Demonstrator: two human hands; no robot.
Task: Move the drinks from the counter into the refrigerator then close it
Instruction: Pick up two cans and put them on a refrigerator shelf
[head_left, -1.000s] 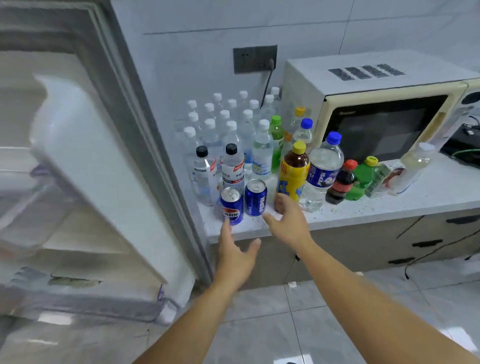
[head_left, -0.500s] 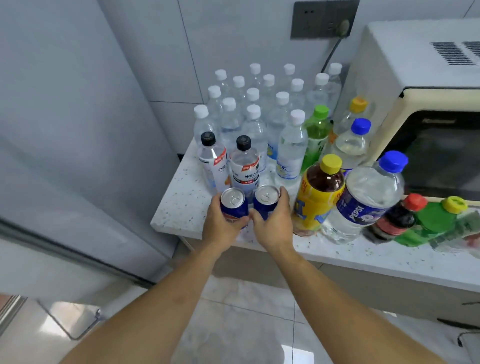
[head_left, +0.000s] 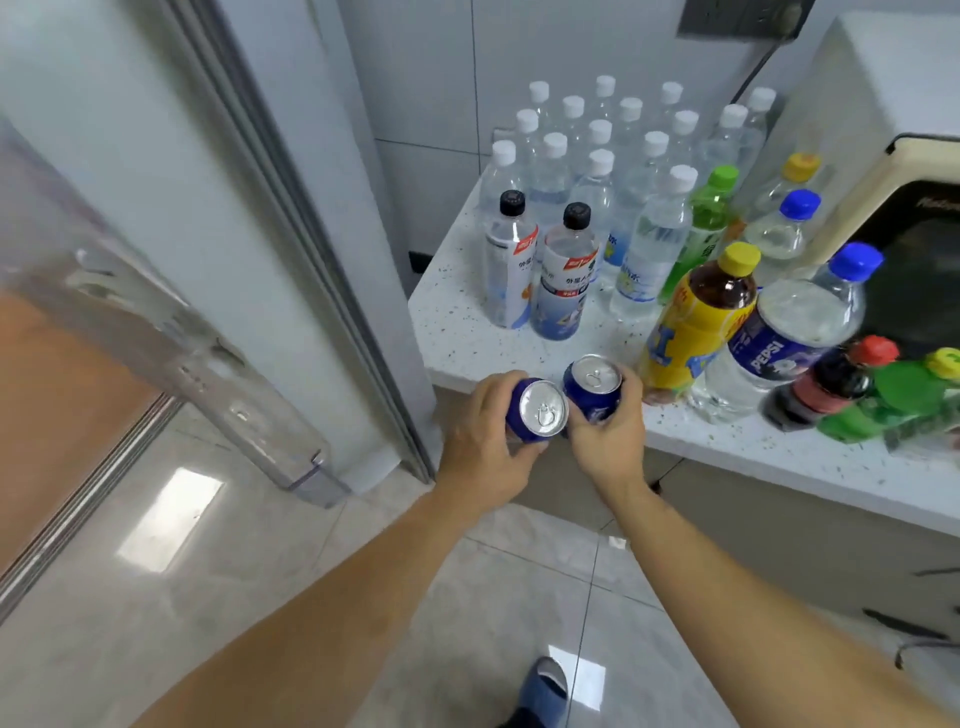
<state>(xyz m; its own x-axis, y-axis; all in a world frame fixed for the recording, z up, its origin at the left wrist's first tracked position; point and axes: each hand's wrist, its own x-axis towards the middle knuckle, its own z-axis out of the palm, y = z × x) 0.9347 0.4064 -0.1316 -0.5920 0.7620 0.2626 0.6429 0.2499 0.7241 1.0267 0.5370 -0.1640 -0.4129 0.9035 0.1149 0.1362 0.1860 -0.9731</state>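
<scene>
My left hand (head_left: 480, 452) grips a blue Pepsi can (head_left: 537, 413), lifted off the counter edge and tilted toward me. My right hand (head_left: 605, 436) grips a second blue can (head_left: 592, 384) right beside it, over the counter's front edge. Behind them on the speckled white counter (head_left: 457, 332) stand two black-capped bottles (head_left: 563, 275), a yellow-labelled tea bottle (head_left: 696, 322), a large Pepsi bottle (head_left: 789, 332) and several white-capped water bottles (head_left: 597, 150). The refrigerator door (head_left: 171, 332) hangs open at the left; its inside is out of view.
A cream microwave (head_left: 883, 130) stands at the counter's right, with small red-capped and green bottles (head_left: 883, 395) lying in front of it. The fridge's side wall (head_left: 291, 208) rises just left of the counter. Tiled floor lies below, with my blue slipper (head_left: 543, 691) on it.
Both hands closed round the two cans and have lifted them off the counter toward me. My view has swung left, bringing the open fridge door into sight.
</scene>
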